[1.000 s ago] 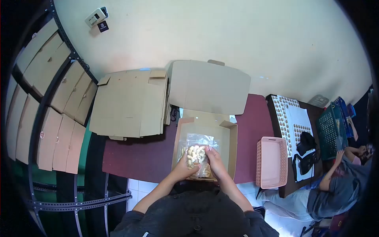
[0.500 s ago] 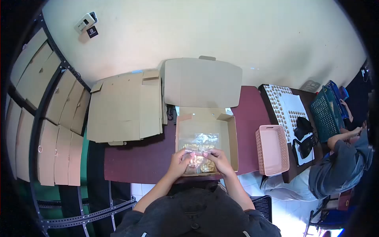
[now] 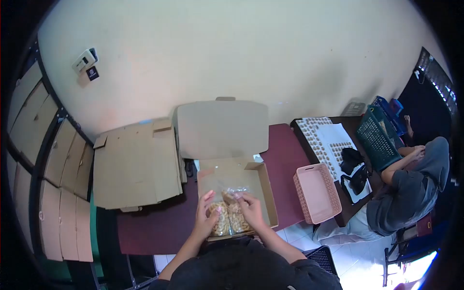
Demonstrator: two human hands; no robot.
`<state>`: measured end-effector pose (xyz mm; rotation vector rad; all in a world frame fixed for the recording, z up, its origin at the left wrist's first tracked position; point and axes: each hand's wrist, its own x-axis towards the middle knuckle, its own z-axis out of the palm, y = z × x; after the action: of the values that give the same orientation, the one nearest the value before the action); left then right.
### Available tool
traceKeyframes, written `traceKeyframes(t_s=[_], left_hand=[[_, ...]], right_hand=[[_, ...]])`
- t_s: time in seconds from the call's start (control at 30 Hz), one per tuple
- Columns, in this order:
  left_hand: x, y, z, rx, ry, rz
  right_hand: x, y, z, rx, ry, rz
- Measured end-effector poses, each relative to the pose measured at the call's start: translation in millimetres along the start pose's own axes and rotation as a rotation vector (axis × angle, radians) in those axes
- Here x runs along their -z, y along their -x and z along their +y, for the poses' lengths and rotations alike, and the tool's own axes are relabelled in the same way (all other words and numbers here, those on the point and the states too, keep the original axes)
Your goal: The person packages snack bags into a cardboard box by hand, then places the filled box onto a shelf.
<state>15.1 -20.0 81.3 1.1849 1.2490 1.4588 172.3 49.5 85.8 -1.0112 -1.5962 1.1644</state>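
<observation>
An open cardboard box stands in front of me on the dark red table, its lid raised behind it. Near the box's front edge are two clear plastic bags, a left one and a right one, with pale, curved pieces inside. My left hand is beside the left bag, its fingers apart and the thumb near the bag's face. My right hand pinches clear plastic at the top of the right bag.
Flattened cardboard lies at the left, by a shelf of boxes. To the right are a pink basket, a dark table with sheets of small round pieces, a green crate and a seated person.
My left hand has moved off the bag's top edge and its fingers have spread. The view has shifted, so the box appears lower and further left. The two bags now show side by side.
</observation>
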Motion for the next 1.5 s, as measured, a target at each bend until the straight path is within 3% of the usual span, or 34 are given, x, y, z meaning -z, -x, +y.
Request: traceKeyframes(t_s=[0.13,0.17,0.27,0.33,0.4,0.53,0.57,0.67,0.73,0.8,1.0,1.07,1.1,1.2,1.27,1.33,1.5], left_hand=[[-23.8,1.3,0.4,-0.055,0.138,-0.037],[-28.9,2.2,-6.4,-0.049,0.193,0.035],[-24.0,5.1,-10.0,0.007,0.092,0.092],[-22.7,4.6,-11.2,0.034,0.077,0.108],[-22.2,7.7,-10.7,0.094,0.044,0.154],[-12.0,11.3,-14.0,0.211,0.082,0.052],[-9.7,11.5,-19.7,0.214,0.082,0.051],[-3.8,13.2,-28.9,0.069,0.067,0.007],[3.9,15.6,-22.8,0.175,0.097,-0.059],[7.6,13.9,-10.4,0.185,0.075,-0.093],[21.3,11.5,0.4,0.210,0.150,-0.297],[22.6,9.6,-3.7,0.207,0.123,-0.302],[21.6,9.0,-8.3,0.213,0.103,-0.260],[18.8,9.9,-8.4,0.238,0.140,-0.137],[24.5,4.9,-26.4,0.004,0.062,-0.112],[14.1,6.3,-0.9,0.065,0.144,-0.088],[19.9,4.2,-10.1,0.167,-0.009,-0.055]], right_hand=[[-10.8,2.7,-19.9,0.154,0.097,-0.093],[-12.6,4.0,-19.6,0.188,0.100,-0.123],[-18.7,5.8,-5.1,0.193,0.230,0.035],[-19.0,0.6,11.8,0.141,0.128,0.099],[-12.7,-2.5,30.1,-0.180,-0.560,-0.273],[-8.4,3.6,29.5,-0.281,-0.631,-0.278],[-5.6,6.9,23.5,-0.392,-0.685,-0.249],[-4.8,11.6,29.0,-0.358,-0.521,-0.302],[-0.2,11.6,16.3,-0.352,-0.441,-0.296],[3.4,10.6,11.4,-0.218,-0.367,-0.338],[26.6,8.1,1.3,-0.197,-0.364,-0.486],[37.8,5.6,3.2,-0.256,-0.300,-0.624],[42.3,4.3,-2.3,-0.391,-0.298,-0.647],[44.8,2.0,5.2,-0.363,-0.373,-0.631],[44.4,0.2,1.8,-0.288,-0.359,-0.638],[46.1,0.1,-5.6,-0.217,-0.344,-0.640],[49.0,3.2,1.7,-0.348,-0.357,-0.589]])
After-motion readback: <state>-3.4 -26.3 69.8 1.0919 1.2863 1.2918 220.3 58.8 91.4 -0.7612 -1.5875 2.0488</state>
